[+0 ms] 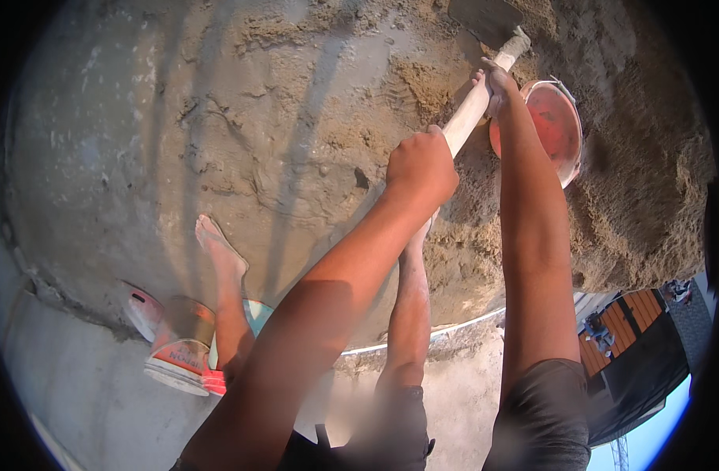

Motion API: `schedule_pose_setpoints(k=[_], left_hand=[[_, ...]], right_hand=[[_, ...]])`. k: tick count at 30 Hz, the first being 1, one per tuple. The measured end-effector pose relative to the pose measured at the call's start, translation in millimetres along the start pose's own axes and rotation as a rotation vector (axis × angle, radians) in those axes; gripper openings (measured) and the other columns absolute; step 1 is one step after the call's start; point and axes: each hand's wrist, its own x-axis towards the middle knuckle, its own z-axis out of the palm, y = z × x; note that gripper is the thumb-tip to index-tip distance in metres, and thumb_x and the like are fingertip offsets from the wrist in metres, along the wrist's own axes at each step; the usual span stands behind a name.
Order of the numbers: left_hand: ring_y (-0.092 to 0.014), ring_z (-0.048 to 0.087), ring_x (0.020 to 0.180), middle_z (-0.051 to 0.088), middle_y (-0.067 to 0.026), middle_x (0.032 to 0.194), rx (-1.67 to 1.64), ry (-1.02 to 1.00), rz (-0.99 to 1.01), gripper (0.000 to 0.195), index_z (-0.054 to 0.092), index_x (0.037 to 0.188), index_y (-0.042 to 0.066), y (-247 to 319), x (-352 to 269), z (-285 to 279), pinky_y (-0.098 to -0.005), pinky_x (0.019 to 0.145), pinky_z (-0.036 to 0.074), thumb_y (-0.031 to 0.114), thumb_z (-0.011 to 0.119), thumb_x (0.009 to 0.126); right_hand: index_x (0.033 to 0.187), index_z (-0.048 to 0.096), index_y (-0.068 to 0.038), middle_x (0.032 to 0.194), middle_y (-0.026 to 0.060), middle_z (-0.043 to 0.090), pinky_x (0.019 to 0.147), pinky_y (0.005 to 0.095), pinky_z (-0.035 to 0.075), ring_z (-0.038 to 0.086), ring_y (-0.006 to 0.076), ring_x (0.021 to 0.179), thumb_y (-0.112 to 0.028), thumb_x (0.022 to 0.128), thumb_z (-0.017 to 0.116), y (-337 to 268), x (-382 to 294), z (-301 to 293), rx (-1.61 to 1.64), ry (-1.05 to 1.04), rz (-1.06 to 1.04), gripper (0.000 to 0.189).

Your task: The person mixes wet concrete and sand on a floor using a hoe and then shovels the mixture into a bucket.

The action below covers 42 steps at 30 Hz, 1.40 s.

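My left hand [421, 163] grips the pale wooden handle [466, 120] of a hoe, around its lower part. Farther up the same handle, closer to the tool's head, my right hand [499, 87] is wrapped around it. The dark, flat hoe blade [486, 20] lies at the top of the view against wet sand or mortar, its upper edge cut off by the frame. Just right of the handle stands a red bucket [552, 120] with a whitish rim, partly covered by my right forearm. Its visible inside is red.
Wet grey-brown mortar [230, 147] spreads over the ground, with my bare feet in it. A sand heap [642, 194] rises on the right. Near a concrete wall [77, 365] sit a paint pail [180, 359] bearing writing and other containers. A person [598, 334] appears beyond the heap.
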Motion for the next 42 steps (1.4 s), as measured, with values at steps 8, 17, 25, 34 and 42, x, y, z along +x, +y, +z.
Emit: schedule_pose_setpoints(k=[8, 17, 25, 34, 42], left_hand=[[-0.040, 0.066, 0.086, 0.066, -0.0239, 0.087, -0.006, -0.100, -0.140, 0.028, 0.054, 0.099, -0.001, -43, -102, 1, -0.0462, 0.075, 0.053, 0.009, 0.065, 0.074], [-0.040, 0.067, 0.080, 0.067, -0.0230, 0.082, 0.061, -0.137, -0.270, 0.029, 0.054, 0.101, 0.001, -133, -228, -15, -0.0480, 0.072, 0.053, 0.008, 0.065, 0.075], [-0.033, 0.069, 0.080, 0.069, -0.0166, 0.085, 0.279, -0.286, -0.368, 0.047, 0.053, 0.121, 0.002, -201, -305, -50, -0.0460, 0.075, 0.053, 0.017, 0.062, 0.078], [-0.033, 0.067, 0.073, 0.067, -0.0142, 0.081, 0.388, -0.201, -0.305, 0.036, 0.062, 0.113, 0.011, -369, -386, -52, -0.0446, 0.069, 0.052, 0.027, 0.060, 0.081], [-0.033, 0.066, 0.072, 0.067, -0.0125, 0.079, 0.360, -0.092, -0.221, 0.029, 0.062, 0.106, 0.010, -428, -424, -19, -0.0439, 0.064, 0.053, 0.026, 0.061, 0.081]], right_hand=[[0.089, 0.051, -0.011, 0.069, -0.0006, 0.049, 0.047, 0.0276, 0.050, 0.050, 0.0121, 0.052, -0.024, 0.089, 0.061, 102, -98, 15, 0.100, 0.119, 0.193, 0.016], [0.089, 0.050, -0.009, 0.066, 0.0018, 0.049, 0.046, 0.0294, 0.047, 0.049, 0.0136, 0.051, -0.025, 0.088, 0.060, 219, -223, 77, 0.116, 0.179, 0.389, 0.019], [0.097, 0.050, -0.007, 0.074, 0.0037, 0.050, 0.049, 0.0311, 0.046, 0.050, 0.0145, 0.057, -0.023, 0.090, 0.058, 286, -315, 132, 0.254, 0.212, 0.545, 0.019], [0.092, 0.051, -0.008, 0.079, 0.0053, 0.048, 0.063, 0.0358, 0.050, 0.051, 0.0197, 0.068, -0.012, 0.087, 0.059, 361, -415, 188, 0.542, 0.124, 0.610, 0.011], [0.089, 0.051, -0.008, 0.079, 0.0062, 0.050, 0.071, 0.0388, 0.053, 0.054, 0.0199, 0.069, -0.008, 0.083, 0.063, 363, -457, 188, 0.573, 0.039, 0.575, 0.014]])
